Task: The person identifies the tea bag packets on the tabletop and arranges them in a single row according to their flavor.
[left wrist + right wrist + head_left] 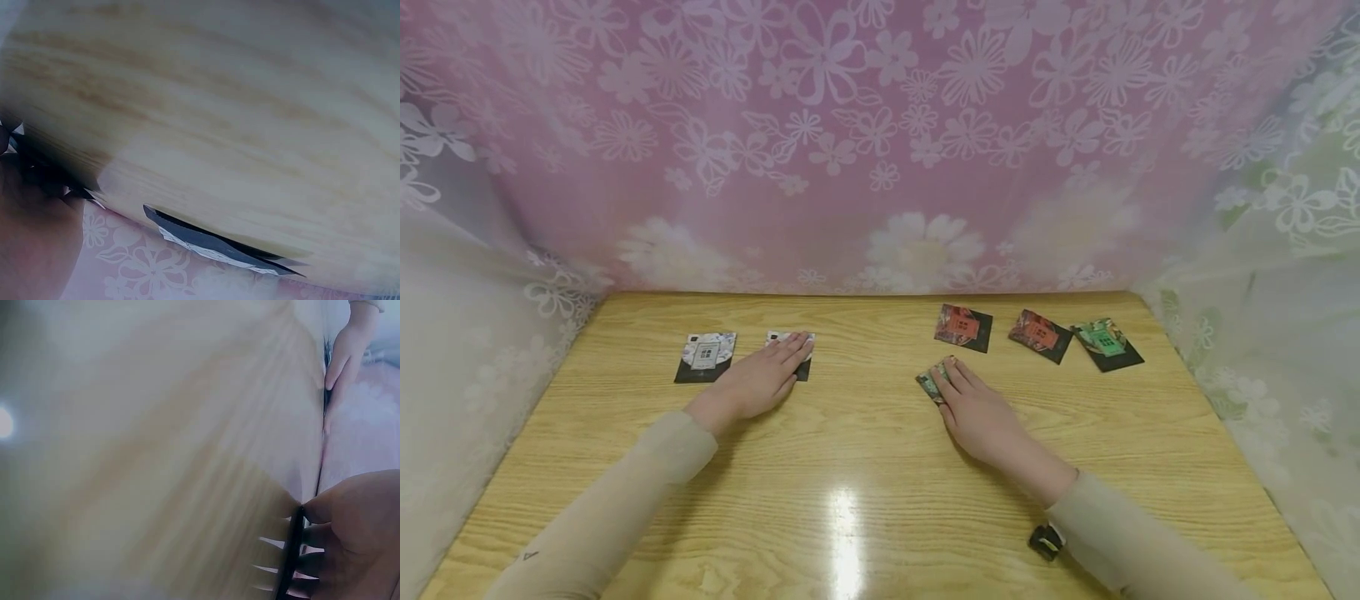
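My left hand [754, 385] lies with straight fingers across a small white-and-black packet [802, 372], covering most of it. To its left lies a second white-and-black packet [705, 357], fully visible; its thin edge shows as a dark packet [212, 240] in the left wrist view. My right hand [981, 415] rests its extended fingers on a green-and-black packet [929, 385], which sits at a slant on the table and is partly hidden. From the side, in the right wrist view, that packet [290, 553] is a dark strip beneath the fingers [315, 536].
Two red-and-black packets [964, 327] [1041, 335] and another green-and-black packet [1107, 343] lie at the back right of the wooden table [865, 450]. A small black object [1045, 542] is beside the right sleeve. Floral curtains [880, 150] enclose the back and sides.
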A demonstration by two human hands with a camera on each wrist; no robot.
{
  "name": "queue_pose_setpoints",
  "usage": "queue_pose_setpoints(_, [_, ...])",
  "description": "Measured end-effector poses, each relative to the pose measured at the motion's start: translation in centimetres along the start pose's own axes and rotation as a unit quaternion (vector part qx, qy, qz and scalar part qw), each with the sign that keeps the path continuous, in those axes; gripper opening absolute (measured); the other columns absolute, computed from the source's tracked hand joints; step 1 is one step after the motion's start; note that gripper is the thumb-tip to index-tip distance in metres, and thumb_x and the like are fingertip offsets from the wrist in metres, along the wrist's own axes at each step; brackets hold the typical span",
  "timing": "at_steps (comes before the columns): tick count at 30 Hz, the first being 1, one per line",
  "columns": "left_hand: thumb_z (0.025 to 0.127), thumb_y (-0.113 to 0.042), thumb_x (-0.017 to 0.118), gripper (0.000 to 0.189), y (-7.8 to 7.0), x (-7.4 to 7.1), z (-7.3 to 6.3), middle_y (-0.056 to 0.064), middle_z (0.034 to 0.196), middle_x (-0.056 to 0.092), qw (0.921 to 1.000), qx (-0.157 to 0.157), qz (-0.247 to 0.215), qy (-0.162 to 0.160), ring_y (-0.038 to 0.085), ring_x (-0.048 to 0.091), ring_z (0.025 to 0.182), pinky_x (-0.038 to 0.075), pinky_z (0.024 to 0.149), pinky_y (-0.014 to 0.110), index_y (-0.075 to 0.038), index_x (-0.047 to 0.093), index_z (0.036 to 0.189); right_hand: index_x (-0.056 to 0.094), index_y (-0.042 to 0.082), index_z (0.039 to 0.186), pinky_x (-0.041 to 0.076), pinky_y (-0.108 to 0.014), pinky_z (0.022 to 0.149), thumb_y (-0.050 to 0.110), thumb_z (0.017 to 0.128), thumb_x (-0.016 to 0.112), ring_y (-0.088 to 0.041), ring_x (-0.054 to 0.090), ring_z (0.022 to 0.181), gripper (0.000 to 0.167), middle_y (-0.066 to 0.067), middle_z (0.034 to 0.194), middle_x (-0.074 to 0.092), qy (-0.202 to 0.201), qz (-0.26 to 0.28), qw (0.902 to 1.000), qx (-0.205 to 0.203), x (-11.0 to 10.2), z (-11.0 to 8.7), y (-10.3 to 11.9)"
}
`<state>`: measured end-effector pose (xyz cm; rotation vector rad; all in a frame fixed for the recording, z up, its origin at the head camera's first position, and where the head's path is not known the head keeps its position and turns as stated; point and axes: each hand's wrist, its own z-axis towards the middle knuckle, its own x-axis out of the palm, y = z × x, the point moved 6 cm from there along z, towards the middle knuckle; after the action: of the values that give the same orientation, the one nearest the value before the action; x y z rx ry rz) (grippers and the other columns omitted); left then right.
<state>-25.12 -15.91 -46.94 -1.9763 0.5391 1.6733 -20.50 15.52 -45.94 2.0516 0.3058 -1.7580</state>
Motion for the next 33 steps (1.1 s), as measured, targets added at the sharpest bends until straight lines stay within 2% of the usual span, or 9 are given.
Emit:
queue_pose_setpoints(8, [0.115,-0.023,0.041,0.062,0.2,0.1,0.1,0.017,0.178,0.019,1.0,-0.003,-0.003,0.004,0.035,0.021,0.165,0.023,0.137,0.051,-0.005,0.021,0.17,0.031,0.009,0.168,0.025,-0.05,0.137,0.028,0.115,0.048,-0.037,0.021,0.165,0.059,-0.018,0.177,0.021,0.034,0.01,0.9994,0.003,0.1,4.3,3.4])
queue_pose_setpoints(14, [0.115,-0.023,0.043,0.062,0.1,-0.1,0.1,0.017,0.178,0.018,0.9999,-0.004,-0.012,0.003,0.035,0.02,0.166,0.023,0.137,0.052,-0.004,0.022,0.17,0.03,0.01,0.169,0.024,-0.047,0.137,0.029,0.115,0.047,-0.034,0.02,0.166,0.059,-0.017,0.177,0.02,0.034,0.004,0.9994,0.007,0.0,6.8,5.7])
queue_pose_setpoints(19, [0.115,-0.022,0.042,0.061,0.1,-0.1,0.1,0.018,0.178,0.019,0.9999,-0.006,-0.011,0.003,0.035,0.02,0.165,0.024,0.137,0.052,-0.003,0.022,0.17,0.031,0.011,0.169,0.023,-0.045,0.138,0.03,0.115,0.048,-0.033,0.021,0.166,0.06,-0.016,0.177,0.021,0.031,-0.001,0.9994,0.015,0.1,8.3,6.9])
queue_pose_setpoints(27, [0.114,-0.023,0.043,0.062,0.2,0.0,0.0,0.018,0.177,0.02,0.9999,-0.007,-0.001,0.01,0.035,0.021,0.165,0.024,0.137,0.052,-0.003,0.022,0.169,0.034,0.015,0.168,0.034,-0.047,0.133,0.033,0.114,0.051,-0.03,0.028,0.164,0.06,-0.014,0.176,0.026,0.034,-0.023,0.9985,0.037,-0.3,9.7,7.9])
queue_pose_setpoints(33, [0.115,-0.024,0.043,0.063,0.3,0.2,0.1,0.017,0.178,0.019,0.9999,-0.006,0.002,0.009,0.034,0.021,0.165,0.024,0.137,0.051,-0.004,0.021,0.17,0.04,0.008,0.165,0.032,-0.048,0.134,0.026,0.114,0.051,-0.032,0.03,0.163,0.055,-0.017,0.175,0.028,-0.011,-0.024,0.9993,-0.027,-1.3,9.7,7.2])
